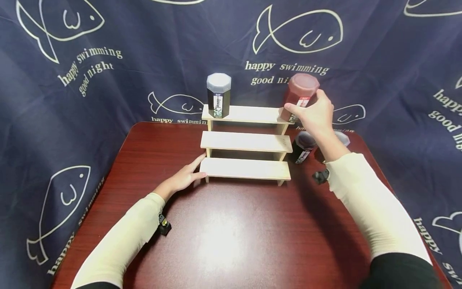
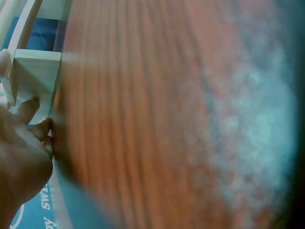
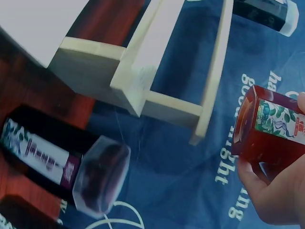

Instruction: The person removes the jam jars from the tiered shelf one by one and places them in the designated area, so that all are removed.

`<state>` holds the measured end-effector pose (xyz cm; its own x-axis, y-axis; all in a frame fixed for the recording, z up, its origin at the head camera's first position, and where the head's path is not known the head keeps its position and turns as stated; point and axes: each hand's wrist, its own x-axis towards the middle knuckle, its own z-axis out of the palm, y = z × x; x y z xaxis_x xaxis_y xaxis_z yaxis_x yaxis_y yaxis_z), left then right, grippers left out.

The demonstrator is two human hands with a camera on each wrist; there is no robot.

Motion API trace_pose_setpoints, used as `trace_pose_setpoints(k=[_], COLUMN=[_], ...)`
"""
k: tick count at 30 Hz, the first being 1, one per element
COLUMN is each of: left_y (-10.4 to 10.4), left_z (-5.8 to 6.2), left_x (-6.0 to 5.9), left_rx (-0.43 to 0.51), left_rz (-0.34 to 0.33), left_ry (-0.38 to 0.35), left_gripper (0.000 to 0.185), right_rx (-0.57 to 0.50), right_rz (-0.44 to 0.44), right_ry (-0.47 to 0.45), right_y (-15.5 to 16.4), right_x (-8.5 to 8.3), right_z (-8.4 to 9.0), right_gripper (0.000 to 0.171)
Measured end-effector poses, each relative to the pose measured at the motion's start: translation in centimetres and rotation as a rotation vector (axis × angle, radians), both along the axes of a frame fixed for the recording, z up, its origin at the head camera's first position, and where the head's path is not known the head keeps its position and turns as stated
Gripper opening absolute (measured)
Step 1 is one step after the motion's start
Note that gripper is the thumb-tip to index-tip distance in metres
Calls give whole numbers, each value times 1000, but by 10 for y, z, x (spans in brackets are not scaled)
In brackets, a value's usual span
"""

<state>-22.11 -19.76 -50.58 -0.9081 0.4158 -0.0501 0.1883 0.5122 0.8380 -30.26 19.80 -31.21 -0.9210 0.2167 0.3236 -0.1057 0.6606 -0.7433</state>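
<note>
A pale wooden three-step shelf (image 1: 246, 141) stands on a dark red table (image 1: 231, 224). A black jar with a grey lid (image 1: 218, 95) stands on the left of the top step. My right hand (image 1: 315, 113) grips a red jar (image 1: 300, 93) at the right end of the top step; the right wrist view shows the red jar (image 3: 271, 131) held by my fingers (image 3: 274, 193). My left hand (image 1: 185, 176) rests with straight fingers against the left end of the lowest step, and the left wrist view shows its fingers (image 2: 33, 121) touching the shelf's side (image 2: 35, 78).
A dark purple-lidded jar (image 1: 302, 147) stands on the table right of the shelf, seen close in the right wrist view as the dark jar (image 3: 62, 164). Another jar with a pale lid (image 1: 342, 139) is partly hidden behind my right arm. Blue fish-print cloth (image 1: 108, 60) hangs behind.
</note>
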Motion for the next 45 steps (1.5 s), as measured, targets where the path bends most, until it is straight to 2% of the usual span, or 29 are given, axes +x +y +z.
trace_pose_setpoints(k=[10,15,21,25,29,36,41,45], left_y=[0,0,0,-1,-1,-2,-2,-1], left_z=[3,5,4,2,3,3,3,4], left_x=[0,0,-2,-1,0,3,2,1], left_rx=[-35,-40,-30,-37,-37,-47,-62,-68], left_rz=[-8,-11,-18,-10,-12,-13,-11,-17], left_ry=[-1,-3,2,-1,8,-9,14,19], left_gripper=[78,79,79,80,79,80,79,79], right_rx=[61,77,61,70,111,182,174,154], right_rz=[-13,-7,-19,-36,-47,24,57,49], right_ry=[0,14,8,-16,-62,-122,-147,-163], right_y=[23,39,55,67,80,93,94,94], right_x=[38,58,74,84,96,112,117,119], right_z=[10,5,-5,-20,-43,-92,-119,-134], right_gripper=[80,78,81,82,79,75,80,83])
